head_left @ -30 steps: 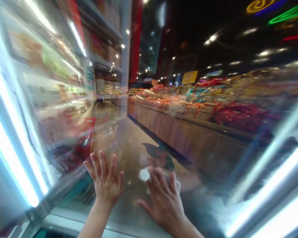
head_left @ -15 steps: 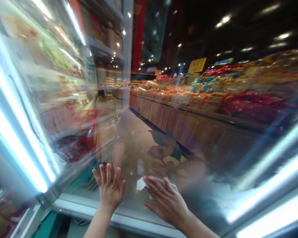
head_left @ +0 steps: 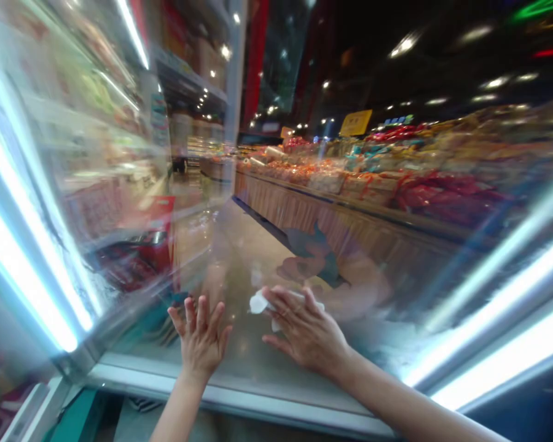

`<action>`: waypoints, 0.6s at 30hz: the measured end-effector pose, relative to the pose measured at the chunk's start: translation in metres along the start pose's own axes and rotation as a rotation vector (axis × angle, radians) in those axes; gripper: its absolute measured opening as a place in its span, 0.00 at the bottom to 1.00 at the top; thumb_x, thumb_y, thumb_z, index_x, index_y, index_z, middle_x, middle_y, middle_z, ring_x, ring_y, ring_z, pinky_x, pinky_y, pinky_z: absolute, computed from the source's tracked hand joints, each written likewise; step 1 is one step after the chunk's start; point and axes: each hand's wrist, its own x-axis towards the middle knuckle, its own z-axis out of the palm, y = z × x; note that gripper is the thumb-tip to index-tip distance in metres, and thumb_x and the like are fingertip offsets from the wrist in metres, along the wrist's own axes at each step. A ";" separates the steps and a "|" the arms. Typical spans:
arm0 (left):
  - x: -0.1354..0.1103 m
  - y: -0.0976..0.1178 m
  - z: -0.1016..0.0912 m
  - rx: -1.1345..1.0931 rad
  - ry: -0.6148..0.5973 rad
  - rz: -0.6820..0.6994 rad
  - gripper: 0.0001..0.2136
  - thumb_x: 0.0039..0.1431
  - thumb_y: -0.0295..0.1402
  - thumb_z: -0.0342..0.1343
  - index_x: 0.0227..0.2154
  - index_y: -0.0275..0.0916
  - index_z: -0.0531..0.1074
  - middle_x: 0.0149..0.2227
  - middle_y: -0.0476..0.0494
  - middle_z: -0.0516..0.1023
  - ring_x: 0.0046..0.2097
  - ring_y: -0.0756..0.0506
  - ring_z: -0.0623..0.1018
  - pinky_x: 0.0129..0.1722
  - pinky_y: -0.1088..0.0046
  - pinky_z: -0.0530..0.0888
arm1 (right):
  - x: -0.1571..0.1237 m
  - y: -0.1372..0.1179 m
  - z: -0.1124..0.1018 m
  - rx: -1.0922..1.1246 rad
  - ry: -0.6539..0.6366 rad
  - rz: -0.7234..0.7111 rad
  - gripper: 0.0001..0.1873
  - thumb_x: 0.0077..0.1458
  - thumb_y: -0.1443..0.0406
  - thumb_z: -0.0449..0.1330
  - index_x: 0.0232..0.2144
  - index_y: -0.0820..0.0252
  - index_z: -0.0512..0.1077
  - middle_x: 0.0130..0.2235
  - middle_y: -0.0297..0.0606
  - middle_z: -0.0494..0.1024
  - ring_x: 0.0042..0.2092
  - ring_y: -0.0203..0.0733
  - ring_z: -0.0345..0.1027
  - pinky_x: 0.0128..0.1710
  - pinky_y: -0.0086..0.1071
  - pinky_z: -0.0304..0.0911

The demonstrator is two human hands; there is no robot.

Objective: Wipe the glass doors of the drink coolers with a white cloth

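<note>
My left hand [head_left: 203,337] lies with fingers spread against the glass pane [head_left: 246,362], holding nothing. To its right, my right hand [head_left: 304,328] presses a folded white cloth [head_left: 258,302] flat on the same pane. The cloth sticks out past the fingertips on the left and a little above them; most of it is hidden under the palm. Whether it is fabric or paper I cannot tell. Faint reflections of the hands and arms show in the glass.
A pale metal frame edge [head_left: 239,399] runs below the pane. Bright light tubes [head_left: 32,270] flank it on the left, with more light tubes [head_left: 498,325] on the right. Through the glass appear a long display of packaged goods [head_left: 322,178], a yellow sign [head_left: 356,123] and a red basket-like shape [head_left: 154,239].
My right hand has slid up the glass with the white cloth, and more of its forearm shows. My left hand stays nearly in place. The view has shifted slightly.
</note>
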 end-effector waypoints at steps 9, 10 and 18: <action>-0.007 -0.001 0.005 -0.038 -0.007 -0.044 0.42 0.62 0.31 0.59 0.72 0.60 0.42 0.77 0.53 0.32 0.76 0.38 0.33 0.73 0.40 0.33 | -0.013 -0.014 0.009 -0.032 -0.110 -0.303 0.29 0.63 0.51 0.54 0.64 0.47 0.68 0.73 0.20 0.55 0.76 0.33 0.31 0.76 0.34 0.31; -0.009 -0.004 0.006 -0.039 -0.009 -0.044 0.42 0.62 0.31 0.59 0.72 0.61 0.43 0.76 0.55 0.33 0.76 0.39 0.33 0.73 0.39 0.33 | -0.004 -0.010 0.008 -0.046 -0.120 -0.253 0.31 0.63 0.51 0.54 0.66 0.51 0.66 0.74 0.24 0.54 0.76 0.36 0.32 0.76 0.36 0.33; -0.025 -0.054 0.000 -0.003 0.070 -0.141 0.41 0.64 0.29 0.53 0.73 0.57 0.38 0.77 0.51 0.29 0.76 0.38 0.31 0.72 0.37 0.32 | 0.016 -0.008 0.008 -0.190 -0.180 -0.566 0.41 0.60 0.37 0.50 0.69 0.46 0.61 0.74 0.18 0.52 0.76 0.36 0.29 0.76 0.36 0.29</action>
